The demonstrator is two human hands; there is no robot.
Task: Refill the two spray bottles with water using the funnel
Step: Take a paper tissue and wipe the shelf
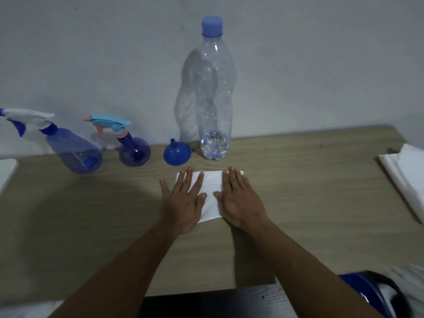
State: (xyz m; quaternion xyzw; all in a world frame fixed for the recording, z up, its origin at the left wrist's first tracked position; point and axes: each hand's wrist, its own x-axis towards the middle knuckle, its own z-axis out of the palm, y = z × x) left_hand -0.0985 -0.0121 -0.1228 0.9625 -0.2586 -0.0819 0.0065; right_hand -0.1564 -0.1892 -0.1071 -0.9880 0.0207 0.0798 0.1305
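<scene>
Two blue spray bottles stand at the back left of the wooden table (309, 191): a larger one with a white and blue trigger head (68, 148) and a small round one with a light-blue and pink head (132, 149). A blue funnel (176, 153) rests wide mouth down beside them. A tall clear water bottle (214, 92) with a blue cap stands upright by the wall, holding only a little water at its bottom. My left hand (183, 198) and my right hand (238, 198) lie flat, fingers spread, on a white folded paper towel (212, 193).
A stack of white napkins (406, 175) lies at the table's right edge. A white object (6, 171) sits at the far left edge. A blue chair (371, 292) with white cloth shows at the lower right. A wall runs close behind the table.
</scene>
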